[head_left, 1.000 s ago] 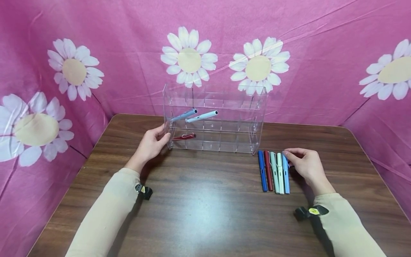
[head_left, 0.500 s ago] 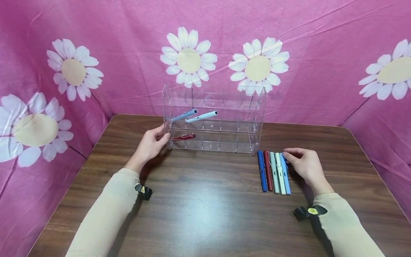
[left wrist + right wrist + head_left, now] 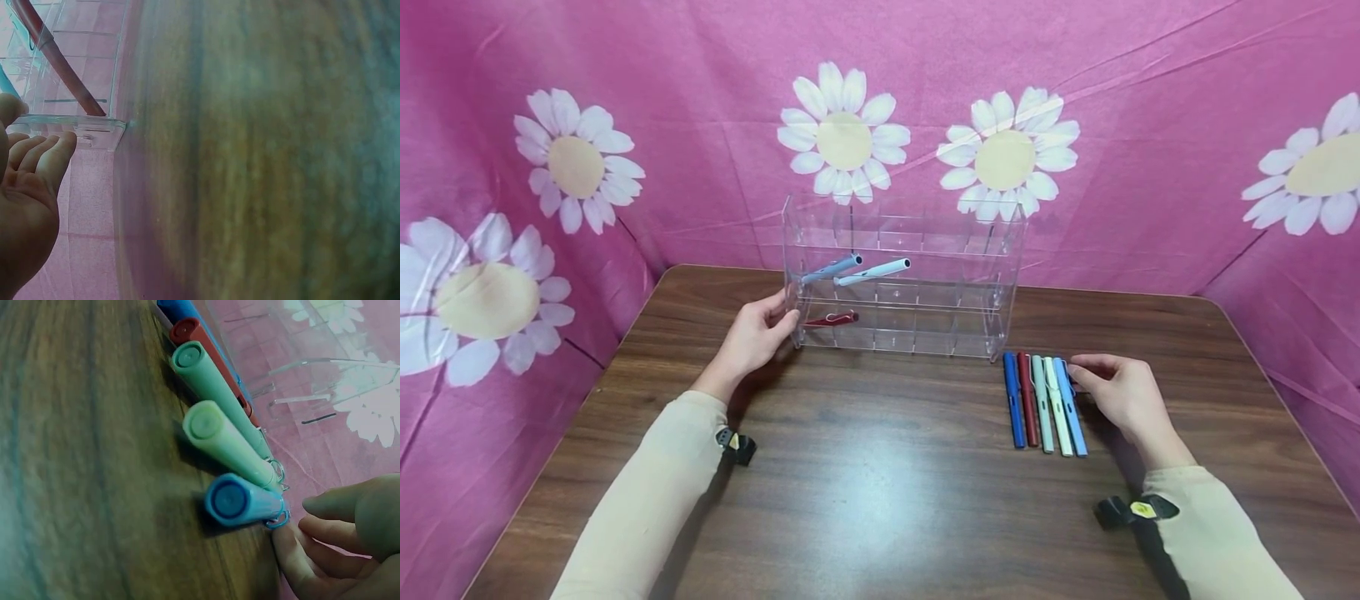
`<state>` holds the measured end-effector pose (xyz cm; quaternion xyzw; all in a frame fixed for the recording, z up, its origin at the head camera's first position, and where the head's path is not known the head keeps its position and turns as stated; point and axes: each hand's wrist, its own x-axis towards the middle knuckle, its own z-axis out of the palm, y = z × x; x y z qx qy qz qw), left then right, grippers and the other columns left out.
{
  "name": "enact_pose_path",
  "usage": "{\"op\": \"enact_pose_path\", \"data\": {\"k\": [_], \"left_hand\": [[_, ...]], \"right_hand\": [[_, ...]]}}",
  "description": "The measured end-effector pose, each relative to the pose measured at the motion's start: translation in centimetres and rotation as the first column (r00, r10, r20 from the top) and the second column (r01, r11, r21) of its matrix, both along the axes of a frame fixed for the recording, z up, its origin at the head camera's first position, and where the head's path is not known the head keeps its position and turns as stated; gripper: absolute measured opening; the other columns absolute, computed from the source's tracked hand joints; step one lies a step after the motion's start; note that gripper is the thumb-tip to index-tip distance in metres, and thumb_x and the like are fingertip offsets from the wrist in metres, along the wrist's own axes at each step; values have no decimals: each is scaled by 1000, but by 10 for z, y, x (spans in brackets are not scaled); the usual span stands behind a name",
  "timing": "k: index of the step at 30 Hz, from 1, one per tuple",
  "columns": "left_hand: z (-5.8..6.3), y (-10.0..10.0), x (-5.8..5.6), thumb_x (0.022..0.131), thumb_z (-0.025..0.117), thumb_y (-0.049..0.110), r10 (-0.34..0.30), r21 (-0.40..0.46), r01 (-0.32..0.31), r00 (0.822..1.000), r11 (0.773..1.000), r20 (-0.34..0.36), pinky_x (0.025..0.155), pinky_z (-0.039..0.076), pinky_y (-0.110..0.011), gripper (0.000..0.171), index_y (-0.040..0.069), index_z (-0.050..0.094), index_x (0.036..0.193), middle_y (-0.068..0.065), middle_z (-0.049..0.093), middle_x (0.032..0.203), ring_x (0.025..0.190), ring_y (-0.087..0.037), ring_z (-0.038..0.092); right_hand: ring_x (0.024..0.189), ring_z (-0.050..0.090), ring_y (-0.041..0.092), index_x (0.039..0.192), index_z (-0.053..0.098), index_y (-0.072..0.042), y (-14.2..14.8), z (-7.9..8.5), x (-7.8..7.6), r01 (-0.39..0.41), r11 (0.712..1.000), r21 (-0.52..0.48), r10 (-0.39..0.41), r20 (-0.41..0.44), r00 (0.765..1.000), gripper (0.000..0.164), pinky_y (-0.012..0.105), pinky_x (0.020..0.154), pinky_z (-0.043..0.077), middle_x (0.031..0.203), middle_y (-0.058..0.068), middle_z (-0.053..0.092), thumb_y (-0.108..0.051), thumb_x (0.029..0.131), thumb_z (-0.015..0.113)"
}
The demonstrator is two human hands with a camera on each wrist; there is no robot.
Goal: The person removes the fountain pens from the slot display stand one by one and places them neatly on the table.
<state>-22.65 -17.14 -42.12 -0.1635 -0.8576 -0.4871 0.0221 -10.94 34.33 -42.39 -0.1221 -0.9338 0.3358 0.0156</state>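
A clear acrylic pen rack (image 3: 895,292) stands on the table, holding two light blue pens, one of them a pale blue pen (image 3: 874,272), and a dark red pen (image 3: 831,319) lower down. My left hand (image 3: 754,337) grips its left side panel, thumb on one face and fingers on the other, as the left wrist view shows. Right of the rack lie several capped pens side by side: dark blue (image 3: 1014,400), red, two greenish, and a blue pen (image 3: 237,500) at the right end. My right hand (image 3: 1123,396) is beside that blue pen's clip end, fingertips touching or nearly touching it, thumb apart.
The brown wooden table (image 3: 865,500) extends toward me in front of the rack. A pink cloth (image 3: 715,150) printed with white daisies hangs behind and at the sides. Dark wrist cameras (image 3: 737,447) are strapped on both sleeves.
The blue end pen has swung so that its near end sits farther right, and the pale green pen beside it also tilts. My right hand has shifted slightly right. The left hand stays put.
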Motion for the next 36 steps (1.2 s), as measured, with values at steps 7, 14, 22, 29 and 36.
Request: {"op": "enact_pose_path", "data": {"k": [7, 14, 22, 29, 36], "left_hand": [[-2, -1, -1, 106, 62, 7, 10, -26, -10, 1000, 1000, -11, 90, 47, -2, 49, -1, 55, 154, -23, 69, 139, 111, -19, 72], [-2, -1, -1, 106, 62, 8, 12, -33, -12, 1000, 999, -9, 90, 48, -4, 48, 0, 57, 154, -23, 70, 138, 109, -19, 71], [-2, 0, -1, 106, 62, 7, 12, -28, -12, 1000, 1000, -15, 91, 47, -3, 49, -1, 56, 154, -23, 69, 139, 113, -22, 71], [0, 0, -1, 107, 62, 8, 20, -34, -20, 1000, 999, -14, 92, 47, -3, 49, 1, 56, 155, -22, 69, 140, 113, -21, 70], [-1, -1, 1, 108, 61, 10, 21, -51, -21, 1000, 998, 0, 92, 47, -5, 50, 2, 54, 157, -21, 69, 141, 110, -18, 69]], "right_hand": [[78, 68, -6, 133, 70, 10, -4, 2, 4, -9, 991, -131, 15, 42, 999, 45, 15, 66, 58, 124, 33, 75, -27, 109, 66], [77, 74, -4, 132, 67, 17, -3, 5, 5, -32, 973, -229, 34, 6, 999, 43, 13, 71, 62, 125, 39, 72, -20, 109, 65], [76, 74, -5, 133, 66, 16, -6, 16, 6, -46, 962, -269, 27, -76, 997, 44, 18, 69, 64, 101, 7, 83, -20, 108, 67], [82, 75, -6, 137, 66, 12, -16, 30, 5, -85, 949, -303, 47, -132, 990, 47, 18, 71, 64, 93, -30, 75, -24, 108, 68], [86, 77, -5, 132, 70, 7, -32, 44, 3, -125, 947, -296, 58, -224, 973, 42, 13, 74, 62, 94, -31, 77, -26, 106, 71]]}}
